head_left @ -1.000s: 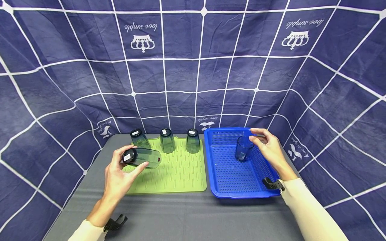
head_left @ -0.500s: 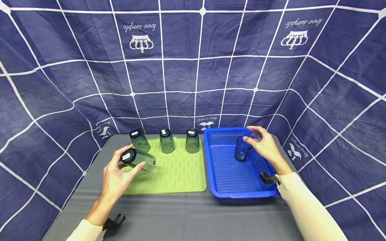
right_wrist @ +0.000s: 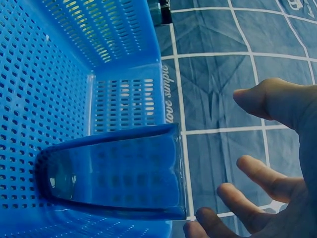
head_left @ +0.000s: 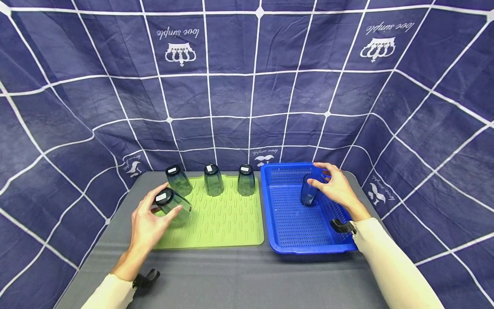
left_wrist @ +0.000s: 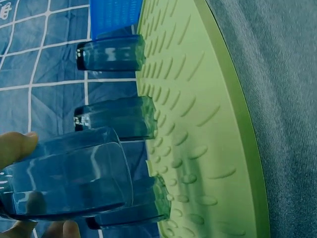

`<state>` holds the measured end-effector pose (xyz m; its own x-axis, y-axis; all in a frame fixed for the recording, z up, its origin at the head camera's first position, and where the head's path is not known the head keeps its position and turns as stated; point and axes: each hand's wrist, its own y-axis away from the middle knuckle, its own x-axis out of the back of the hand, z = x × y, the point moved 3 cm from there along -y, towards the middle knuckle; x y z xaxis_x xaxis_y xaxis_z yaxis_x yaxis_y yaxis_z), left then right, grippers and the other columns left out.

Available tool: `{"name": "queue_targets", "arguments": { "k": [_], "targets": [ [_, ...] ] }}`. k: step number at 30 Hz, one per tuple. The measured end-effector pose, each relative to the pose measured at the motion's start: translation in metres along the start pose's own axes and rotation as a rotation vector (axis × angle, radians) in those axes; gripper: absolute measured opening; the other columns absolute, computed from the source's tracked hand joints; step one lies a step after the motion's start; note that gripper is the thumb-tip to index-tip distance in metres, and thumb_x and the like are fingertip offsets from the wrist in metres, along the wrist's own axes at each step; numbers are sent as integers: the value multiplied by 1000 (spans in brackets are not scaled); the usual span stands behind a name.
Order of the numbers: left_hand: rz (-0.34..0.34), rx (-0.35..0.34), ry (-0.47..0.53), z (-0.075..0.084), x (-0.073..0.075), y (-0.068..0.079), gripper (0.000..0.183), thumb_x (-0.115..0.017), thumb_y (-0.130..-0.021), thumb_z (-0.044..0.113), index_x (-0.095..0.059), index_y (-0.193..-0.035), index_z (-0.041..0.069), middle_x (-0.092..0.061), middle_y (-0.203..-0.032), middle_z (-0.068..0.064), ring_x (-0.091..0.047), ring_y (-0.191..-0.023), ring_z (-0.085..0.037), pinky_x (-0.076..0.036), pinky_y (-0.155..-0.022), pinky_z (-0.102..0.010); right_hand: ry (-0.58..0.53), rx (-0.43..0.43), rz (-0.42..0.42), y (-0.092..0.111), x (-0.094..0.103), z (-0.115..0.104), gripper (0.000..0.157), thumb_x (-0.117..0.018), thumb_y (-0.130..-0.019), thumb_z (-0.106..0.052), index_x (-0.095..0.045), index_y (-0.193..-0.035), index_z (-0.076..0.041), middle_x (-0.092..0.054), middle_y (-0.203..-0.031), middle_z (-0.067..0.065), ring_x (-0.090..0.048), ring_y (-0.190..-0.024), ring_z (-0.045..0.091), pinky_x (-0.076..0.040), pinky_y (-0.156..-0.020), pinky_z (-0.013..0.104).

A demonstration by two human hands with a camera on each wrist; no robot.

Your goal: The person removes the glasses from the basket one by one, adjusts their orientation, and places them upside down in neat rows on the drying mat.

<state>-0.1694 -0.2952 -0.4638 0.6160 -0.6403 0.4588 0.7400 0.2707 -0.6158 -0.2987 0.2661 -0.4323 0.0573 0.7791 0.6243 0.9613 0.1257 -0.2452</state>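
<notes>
My left hand (head_left: pixel 146 225) grips a dark tinted drinking glass (head_left: pixel 174 206) between thumb and fingers, its labelled base toward the upper left and its mouth tipped down to the right. In the left wrist view that glass (left_wrist: pixel 74 168) hangs over the green ridged mat (head_left: pixel 224 223), its rim apart from the surface. Three similar glasses stand upside down at the mat's back: left (head_left: pixel 180 183), middle (head_left: pixel 214 183) and right (head_left: pixel 246 183). My right hand (head_left: pixel 336 186) spreads its fingers just above an upright glass (right_wrist: pixel 114 173) in the blue basket (head_left: pixel 293 231), thumb and fingers clear of its rim.
Basket and mat stand side by side on a grey cloth (head_left: pixel 231 279). A dark blue curtain (head_left: pixel 231 98) with white grid lines closes off the back and sides. Black straps with camera mounts (head_left: pixel 146 278) sit on both wrists.
The glass in my left hand has turned from nearly level to mouth downward and come lower over the mat. My right hand has shifted slightly left over the basket's glass.
</notes>
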Motion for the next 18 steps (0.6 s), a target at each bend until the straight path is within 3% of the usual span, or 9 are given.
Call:
{"name": "queue_targets", "arguments": {
  "k": [6, 9, 18],
  "targets": [
    [4, 4, -64, -14, -6, -4, 89, -108, -77, 9, -75, -156, 29, -84, -130, -16, -67, -104, -22, -51, -86, -6, 29, -29, -44, -2, -4, 5, 77, -89, -103, -32, -58, -169, -8, -49, -176, 32, -57, -156, 60, -48, -132, 72],
    [3, 9, -80, -19, -9, -5, 87, -108, -77, 9, -75, -156, 28, -83, -125, -19, -68, -100, -30, -52, -85, -13, 76, -30, -60, -2, -5, 8, 80, -90, -101, -35, -57, -171, -11, -52, -173, 34, -60, -152, 60, -51, -128, 73],
    [-5, 50, -109, -34, -17, -10, 87, -107, -78, 10, -74, -157, 28, -82, -124, -21, -67, -95, -37, -45, -86, -31, 144, 8, -94, -5, -9, 9, 83, -92, -100, -34, -56, -171, -9, -53, -171, 37, -59, -154, 60, -49, -128, 75]
  ]
}}
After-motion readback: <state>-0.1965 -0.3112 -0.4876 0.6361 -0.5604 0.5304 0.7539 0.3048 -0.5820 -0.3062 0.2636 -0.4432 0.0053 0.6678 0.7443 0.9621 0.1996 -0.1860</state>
